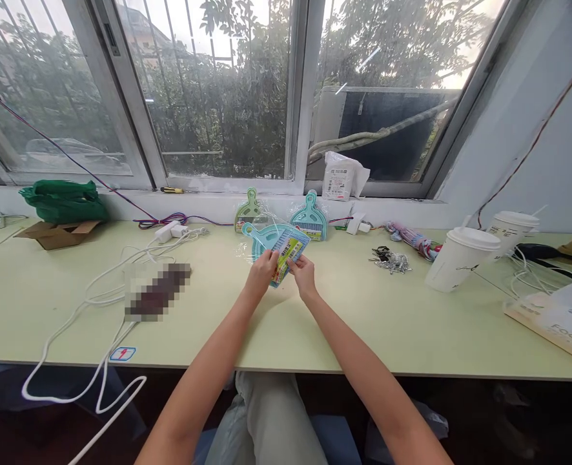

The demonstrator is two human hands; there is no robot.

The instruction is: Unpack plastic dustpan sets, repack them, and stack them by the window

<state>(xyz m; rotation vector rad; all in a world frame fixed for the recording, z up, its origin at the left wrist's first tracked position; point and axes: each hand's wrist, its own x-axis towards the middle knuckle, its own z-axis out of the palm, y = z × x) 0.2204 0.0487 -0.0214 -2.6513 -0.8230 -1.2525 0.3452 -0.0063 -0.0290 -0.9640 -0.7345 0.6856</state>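
Between my two hands, above the table, is a blue-green mini dustpan and brush set [265, 237] in clear plastic wrap with a printed label. Its handle points to the left and its wide end tilts toward the lower right. My left hand [261, 274] is closed on the lower edge of the pack. The fingers of my right hand [304, 274] pinch the label end. Behind the held pack, a green dustpan set [251, 210] and another blue-green dustpan set [311, 216] lean upright against the wall below the window.
White cups [463, 255], a tissue pack [557, 316] and a folded umbrella [412, 240] are on the right. Small metal clips [391, 259] lie nearer. At left are white cables [90, 300], a cardboard box [58, 234] and a green bag [63, 200]. A wrapped pack [340, 179] sits on the sill.
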